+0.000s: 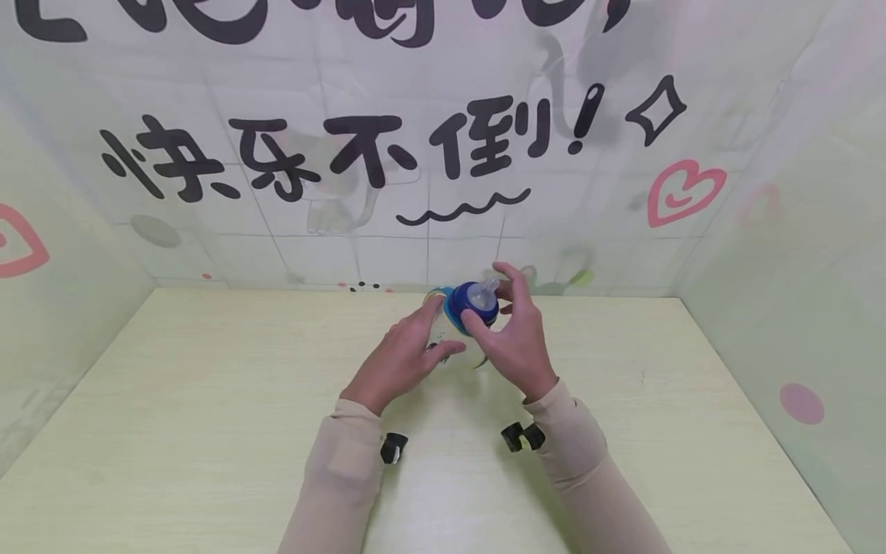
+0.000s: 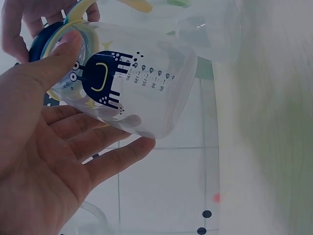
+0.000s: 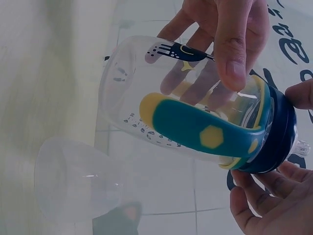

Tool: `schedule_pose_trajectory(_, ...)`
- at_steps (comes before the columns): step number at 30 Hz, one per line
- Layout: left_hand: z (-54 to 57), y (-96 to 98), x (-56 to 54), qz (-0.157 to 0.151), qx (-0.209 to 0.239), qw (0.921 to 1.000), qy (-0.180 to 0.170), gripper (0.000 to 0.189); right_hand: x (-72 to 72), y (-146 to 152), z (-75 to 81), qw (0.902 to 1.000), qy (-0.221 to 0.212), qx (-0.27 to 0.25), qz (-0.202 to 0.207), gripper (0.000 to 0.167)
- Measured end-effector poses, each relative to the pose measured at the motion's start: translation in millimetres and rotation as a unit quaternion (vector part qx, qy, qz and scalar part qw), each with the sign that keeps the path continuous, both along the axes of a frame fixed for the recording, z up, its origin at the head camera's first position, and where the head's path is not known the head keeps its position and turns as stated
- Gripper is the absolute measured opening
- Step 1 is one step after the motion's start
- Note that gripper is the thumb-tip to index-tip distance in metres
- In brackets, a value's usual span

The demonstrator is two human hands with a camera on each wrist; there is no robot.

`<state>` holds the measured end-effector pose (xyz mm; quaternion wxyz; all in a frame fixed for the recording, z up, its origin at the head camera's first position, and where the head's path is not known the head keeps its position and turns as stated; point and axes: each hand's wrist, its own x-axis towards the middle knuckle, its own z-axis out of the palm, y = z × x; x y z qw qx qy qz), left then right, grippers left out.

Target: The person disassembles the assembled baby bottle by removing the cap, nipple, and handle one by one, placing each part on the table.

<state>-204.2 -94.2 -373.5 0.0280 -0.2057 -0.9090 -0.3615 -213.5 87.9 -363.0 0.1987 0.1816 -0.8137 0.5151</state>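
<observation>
Head view: The clear plastic feeding bottle (image 1: 440,329) is tilted at the rear of the pale wood-grain tabletop (image 1: 228,415), between the two hands; whether its base touches the surface cannot be told. The left hand (image 1: 404,350) grips the body. The right hand (image 1: 521,335) holds the dark blue, ring-shaped collar (image 1: 460,302) between thumb and fingers, below the clear, nipple-shaped teat (image 1: 482,296).

Left wrist view: The left thumb lies across the shoulder, with the fingers spread beneath the wall. No liquid shows inside, so the bottle should be light. The wall keeps its shape and is presumably stiff, smooth and prone to slip. Hold the body firmly without squeezing hard.

Right wrist view: The curved teal-and-yellow handle (image 3: 193,125) offers a secondary hold. Turn the collar by its rim only; the teat is probably soft and easily deformed. A translucent plastic cup-shaped piece (image 3: 73,181) stands near the bottle; avoid knocking it.
</observation>
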Motion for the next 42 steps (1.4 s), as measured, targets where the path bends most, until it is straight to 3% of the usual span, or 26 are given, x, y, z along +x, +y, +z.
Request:
schedule_pose_trajectory(15,0.3,1.0,0.4,-0.01,0.004,0.9999,0.003,0.08,-0.6,2.1,1.9,0.9988,0.002,-0.027,0.041,0.069)
schedule_pose_trajectory(42,-1.6,1.8,0.2,-0.026,0.008,0.9996,0.007,0.075,-3.2,5.7,-0.4,0.9897,-0.033,-0.082,0.113,0.069)
